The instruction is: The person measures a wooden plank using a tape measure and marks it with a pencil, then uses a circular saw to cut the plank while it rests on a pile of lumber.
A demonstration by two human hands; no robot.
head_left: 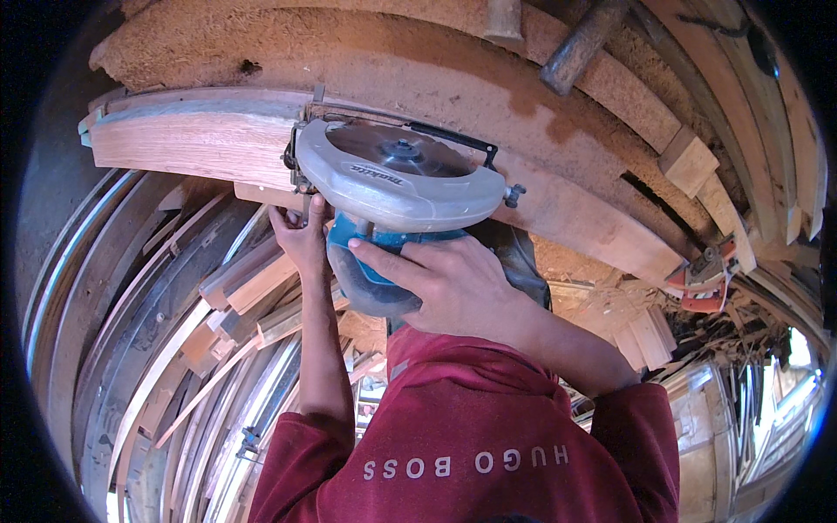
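Observation:
A circular saw (401,196) with a pale grey blade guard and a blue body rests on a long reddish plank (187,139). Its round blade (401,148) shows through the guard's opening. My right hand (458,279) is wrapped round the saw's handle, the index finger stretched along the blue body. Just left of the saw, my left hand (302,235) is at the plank's near edge, thumb and fingers closed about a thin dark piece by the saw's base. A small wooden strip (266,193) juts out below the plank there. What exactly the left fingers pinch is partly hidden.
Sawdust covers the workbench (418,52) behind the plank. A hammer-like tool (580,48) and a wooden block (689,164) lie at the far right. An orange-red power tool (704,283) sits farther right. Stacked boards (148,331) fill the left side.

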